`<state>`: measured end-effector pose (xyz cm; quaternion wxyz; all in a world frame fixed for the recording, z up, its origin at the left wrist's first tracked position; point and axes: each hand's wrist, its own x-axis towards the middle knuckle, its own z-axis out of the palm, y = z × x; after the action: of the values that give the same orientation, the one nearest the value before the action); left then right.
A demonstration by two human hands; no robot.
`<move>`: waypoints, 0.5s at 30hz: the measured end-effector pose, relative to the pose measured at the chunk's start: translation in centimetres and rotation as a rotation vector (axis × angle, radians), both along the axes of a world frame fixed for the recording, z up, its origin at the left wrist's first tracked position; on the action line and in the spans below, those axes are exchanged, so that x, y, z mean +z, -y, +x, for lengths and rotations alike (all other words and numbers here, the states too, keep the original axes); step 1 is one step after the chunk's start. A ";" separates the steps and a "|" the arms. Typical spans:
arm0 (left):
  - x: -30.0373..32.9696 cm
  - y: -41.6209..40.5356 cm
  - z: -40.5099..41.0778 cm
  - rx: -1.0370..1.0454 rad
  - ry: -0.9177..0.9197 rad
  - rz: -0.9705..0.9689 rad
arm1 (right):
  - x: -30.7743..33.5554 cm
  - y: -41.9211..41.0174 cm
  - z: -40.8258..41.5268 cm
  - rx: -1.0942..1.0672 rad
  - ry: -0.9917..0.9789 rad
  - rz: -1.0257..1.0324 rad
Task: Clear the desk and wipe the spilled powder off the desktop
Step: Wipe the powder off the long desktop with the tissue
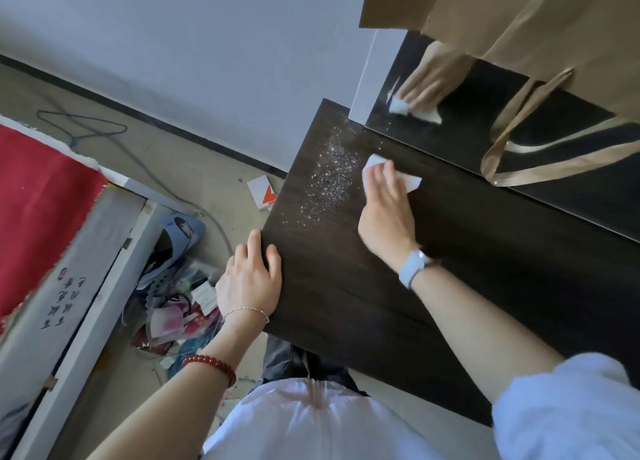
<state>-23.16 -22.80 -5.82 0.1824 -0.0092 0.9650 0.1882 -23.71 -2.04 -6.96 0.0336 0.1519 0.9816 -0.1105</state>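
i see the dark wood surface (398,286) running away from me toward a mirror (485,123) that leans against the wall at its far edge. my right hand (386,206) lies palm down on the surface, fingers flattened over a white tissue (408,180), pressing it to the wood; the tissue's corners stick out past the fingertips on both sides. just to the left of the tissue lies the spilled powder (332,179), a scatter of white specks that stretches from near the mirror's foot toward the left edge of the surface, thickest in the middle. the tissue sits at the right edge of the scatter. my left hand (251,279) holds nothing; it rests with fingers spread over the near left edge of the surface, the fingertips on the wood. a brown paper bag (540,26) hangs into view at the upper right, its handles (519,168) drooping onto the surface in front of the mirror. the mirror shows the reflection of the right hand and tissue. on the floor to the left lie a small white and orange card (262,192), a grey cable (156,179) and a heap of clutter (176,296).
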 end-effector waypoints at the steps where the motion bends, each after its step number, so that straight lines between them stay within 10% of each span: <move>1: 0.0 0.0 0.0 -0.002 -0.005 -0.001 | 0.1 0.7 1.1 0.092 -0.005 0.025; 5: -0.1 0.0 0.1 -0.010 -0.022 -0.005 | 0.8 0.2 4.0 0.297 0.009 0.127; 15: -0.4 0.0 0.0 -0.017 -0.026 -0.030 | -0.1 -0.7 -5.4 0.028 -0.098 -0.084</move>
<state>-23.20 -22.80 -6.17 0.1715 -0.0012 0.9700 0.1724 -29.11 -1.33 -7.03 -0.0067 0.1312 0.9786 -0.1587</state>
